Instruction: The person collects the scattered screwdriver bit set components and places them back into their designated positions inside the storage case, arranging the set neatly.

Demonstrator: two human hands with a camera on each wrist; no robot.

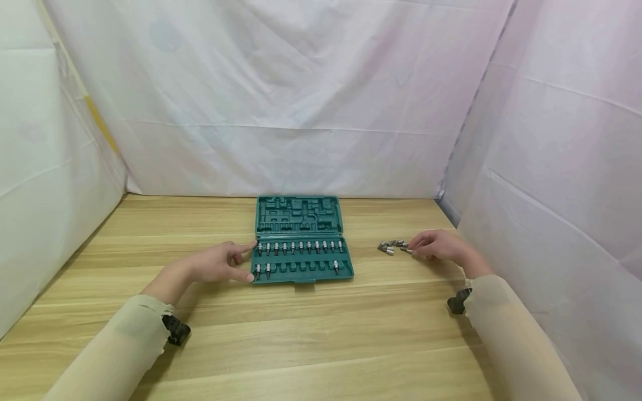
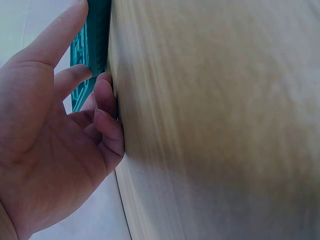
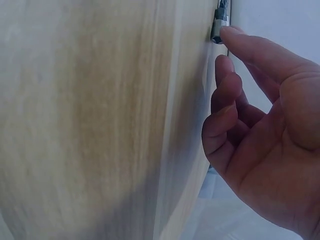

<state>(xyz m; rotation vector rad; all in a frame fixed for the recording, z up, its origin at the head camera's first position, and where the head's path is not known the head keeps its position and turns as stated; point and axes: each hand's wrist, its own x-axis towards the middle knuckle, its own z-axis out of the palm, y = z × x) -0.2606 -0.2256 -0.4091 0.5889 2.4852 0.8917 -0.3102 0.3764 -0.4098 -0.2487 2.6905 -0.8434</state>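
A green case (image 1: pixel 298 282) lies unfolded on the table, with a full upper row of silver bit sockets (image 1: pixel 301 247) and several more in its lower row. My left hand (image 1: pixel 217 264) is at the case's left side. Its extended thumb touches the front left corner and its index finger the edge farther back; in the left wrist view the other fingers curl beside the case. Right of the case, my right hand (image 1: pixel 437 246) pinches a bit socket (image 3: pixel 218 31) at the near side of a small loose pile (image 1: pixel 388 248). The thumb rests on the socket; the index fingertip is hidden.
The case's lid (image 1: pixel 298 213) stands tilted up behind its tray, with moulded recesses inside. Empty slots (image 1: pixel 301 267) run along the middle of the lower row. White cloth (image 1: pixel 281 100) encloses the wooden table (image 1: pixel 311 345) at the back and both sides.
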